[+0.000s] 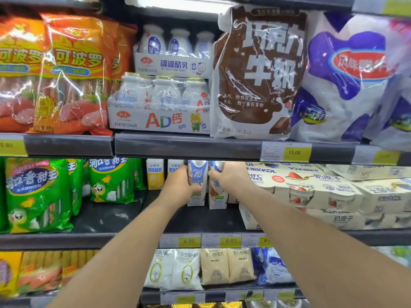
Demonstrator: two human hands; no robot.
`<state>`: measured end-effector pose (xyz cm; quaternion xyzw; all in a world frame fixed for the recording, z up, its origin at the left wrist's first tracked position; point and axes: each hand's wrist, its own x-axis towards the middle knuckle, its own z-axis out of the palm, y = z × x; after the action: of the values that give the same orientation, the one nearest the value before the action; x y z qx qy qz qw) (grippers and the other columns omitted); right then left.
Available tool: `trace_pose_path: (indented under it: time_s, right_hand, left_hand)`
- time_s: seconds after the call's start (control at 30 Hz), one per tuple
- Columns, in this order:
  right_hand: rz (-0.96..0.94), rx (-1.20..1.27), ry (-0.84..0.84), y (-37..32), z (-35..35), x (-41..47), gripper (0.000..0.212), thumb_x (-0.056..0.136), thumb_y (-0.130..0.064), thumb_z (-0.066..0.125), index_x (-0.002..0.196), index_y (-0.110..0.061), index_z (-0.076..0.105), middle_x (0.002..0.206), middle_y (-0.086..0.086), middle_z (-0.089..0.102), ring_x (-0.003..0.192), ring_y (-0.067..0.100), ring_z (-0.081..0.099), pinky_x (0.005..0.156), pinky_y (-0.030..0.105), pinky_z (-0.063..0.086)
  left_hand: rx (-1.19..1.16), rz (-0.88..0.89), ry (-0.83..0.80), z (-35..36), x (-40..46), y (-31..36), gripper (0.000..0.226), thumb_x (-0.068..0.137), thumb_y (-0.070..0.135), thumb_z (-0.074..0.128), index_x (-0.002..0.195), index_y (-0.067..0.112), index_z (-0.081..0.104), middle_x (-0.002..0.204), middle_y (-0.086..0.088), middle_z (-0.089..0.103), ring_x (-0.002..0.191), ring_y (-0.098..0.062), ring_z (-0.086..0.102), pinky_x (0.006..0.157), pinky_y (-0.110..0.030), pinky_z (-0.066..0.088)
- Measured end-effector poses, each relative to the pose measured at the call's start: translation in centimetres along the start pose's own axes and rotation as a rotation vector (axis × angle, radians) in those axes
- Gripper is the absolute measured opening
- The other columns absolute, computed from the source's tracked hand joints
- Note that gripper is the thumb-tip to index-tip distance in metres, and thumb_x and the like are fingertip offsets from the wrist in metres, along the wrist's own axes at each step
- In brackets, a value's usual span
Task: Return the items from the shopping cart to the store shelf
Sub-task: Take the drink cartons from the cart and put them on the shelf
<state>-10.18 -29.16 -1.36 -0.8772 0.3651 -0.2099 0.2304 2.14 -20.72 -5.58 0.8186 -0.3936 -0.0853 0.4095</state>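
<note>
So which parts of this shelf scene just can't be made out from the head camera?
- Shopping cart: outside the head view entirely.
- Left blue-and-white drink carton: the left hand covers its side.
- Right blue-and-white drink carton: mostly behind the right hand.
- Yellow price tag at far left: cut by the frame edge.
- Purple-and-white bag at upper right: label blurred.
- Grey shelf-edge label: print too small.

We see the dark middle shelf [106,218] bare at its centre. On it, green snack bags [37,194] stand at nine o'clock, two blue-and-white cartons [196,197] upright side by side at centre, yellow cartons [155,174] just behind, and cream yogurt packs [322,196] stacked at three o'clock.
</note>
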Motion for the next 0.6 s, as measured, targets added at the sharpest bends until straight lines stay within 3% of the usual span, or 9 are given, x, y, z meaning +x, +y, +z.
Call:
trace_pose_path:
  time_s: [0.1,0.2,0.37,0.43,0.53,0.6]
  right_hand:
    - [0.049,-0.008,0.028,-0.5,0.1,-0.5,0.031,0.093,-0.037,0.061,0.078,-0.010,0.056,0.077,0.004,0.056,0.077,0.020,0.055,0.054,0.023,0.036]
    - [0.038,-0.060,0.077,-0.7,0.1,-1.4,0.044,0.090,-0.047,0.062,0.107,-0.006,0.063,0.105,0.010,0.059,0.096,0.021,0.056,0.071,0.027,0.043]
    - [-0.013,-0.046,0.091,-0.7,-1.9,-5.2,0.061,0.093,-0.041,0.062,0.132,0.002,0.043,0.126,0.014,0.047,0.108,0.022,0.049,0.083,0.025,0.035]
    - [-0.061,-0.071,0.082,-0.4,-2.7,-6.9,0.056,0.093,-0.042,0.060,0.128,0.001,0.047,0.123,0.014,0.052,0.097,0.019,0.049,0.079,0.023,0.036]
    - [-0.143,-0.119,0.047,0.9,-4.5,-9.8,0.044,0.094,-0.045,0.056,0.104,-0.003,0.061,0.102,0.012,0.064,0.083,0.022,0.058,0.062,0.027,0.041]
    - [-0.168,-0.187,-0.006,2.4,-6.3,-12.0,0.047,0.094,-0.048,0.052,0.106,-0.004,0.064,0.100,0.012,0.067,0.089,0.029,0.063,0.070,0.035,0.051]
  left_hand:
    - [0.003,-0.002,-0.007,0.1,-0.5,0.1,0.044,0.083,0.022,0.077,0.121,0.019,0.054,0.111,0.005,0.065,0.096,-0.013,0.059,0.080,-0.029,0.048]
    - [0.044,-0.032,-0.040,-0.1,-1.6,-0.1,0.053,0.083,0.026,0.077,0.126,0.016,0.050,0.122,-0.001,0.064,0.104,-0.016,0.060,0.085,-0.031,0.050]
    - [0.253,-0.061,-0.150,-2.3,-4.6,0.8,0.073,0.086,0.047,0.069,0.140,0.009,0.039,0.138,-0.008,0.053,0.121,-0.025,0.054,0.095,-0.035,0.047]
    - [0.381,-0.043,-0.200,-3.3,-6.2,1.9,0.065,0.088,0.051,0.064,0.135,0.011,0.045,0.133,-0.007,0.056,0.115,-0.026,0.056,0.092,-0.035,0.048]
    - [0.599,0.034,-0.279,-4.5,-8.4,4.4,0.059,0.090,0.055,0.057,0.130,0.013,0.050,0.129,-0.005,0.058,0.110,-0.025,0.058,0.092,-0.034,0.049]
    - [0.720,0.088,-0.286,-4.4,-9.9,6.3,0.065,0.089,0.062,0.053,0.134,0.015,0.049,0.131,-0.006,0.057,0.112,-0.026,0.057,0.097,-0.040,0.049]
